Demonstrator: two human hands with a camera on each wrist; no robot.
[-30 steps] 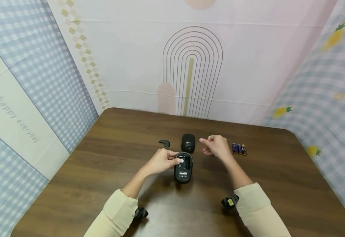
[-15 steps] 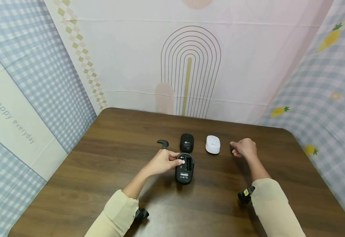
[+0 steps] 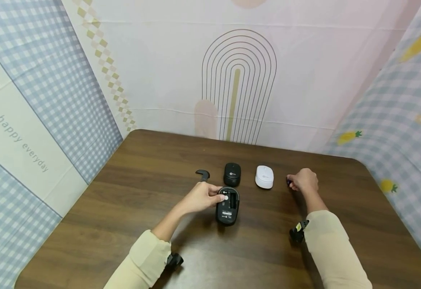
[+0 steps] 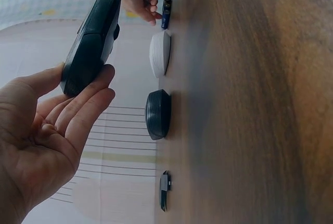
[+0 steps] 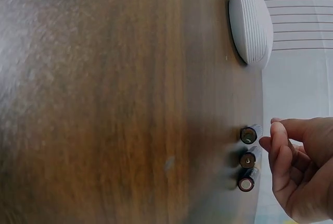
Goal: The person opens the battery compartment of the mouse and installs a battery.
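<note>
My left hand [image 3: 200, 197] grips a black computer mouse [image 3: 227, 210] raised off the table, its underside with an uncovered battery slot facing me. In the left wrist view, thumb and fingertips pinch one end of this mouse [image 4: 93, 41]. My right hand [image 3: 305, 180] is at the table's right part, fingers bent, thumb and fingertips right at the end battery [image 5: 251, 134] of a short row. I cannot tell whether they pinch it. Two more batteries, a middle battery [image 5: 248, 158] and an outer battery [image 5: 247, 181], lie beside it, mostly hidden by the hand in the head view.
A second black mouse [image 3: 232, 174] stands just beyond the held one, with a white mouse [image 3: 264, 177] to its right. A curved black cover piece [image 3: 204, 175] lies to the left. Behind the brown wooden table [image 3: 152, 160] hangs a patterned cloth [image 3: 163, 72].
My right hand has moved right from beside the black mouse to the batteries, uncovering the white mouse. My left hand keeps its hold on the mouse. The head view has shifted slightly.
</note>
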